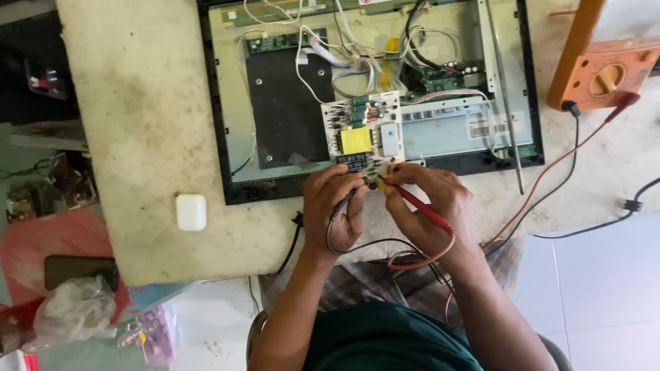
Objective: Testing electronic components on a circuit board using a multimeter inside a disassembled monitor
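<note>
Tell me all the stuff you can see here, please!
Opened flat screen with black frame: one, on the table, back uncovered.
White circuit board with yellow block: one, over the screen's lower edge.
Orange test meter: one, upper right.
Red probe: one, in the right hand.
Black probe: one, in the left hand.
Small white rounded case: one, on the stained beige table.
Left hand: one, at the board's bottom edge.
Right hand: one, beside it.
</note>
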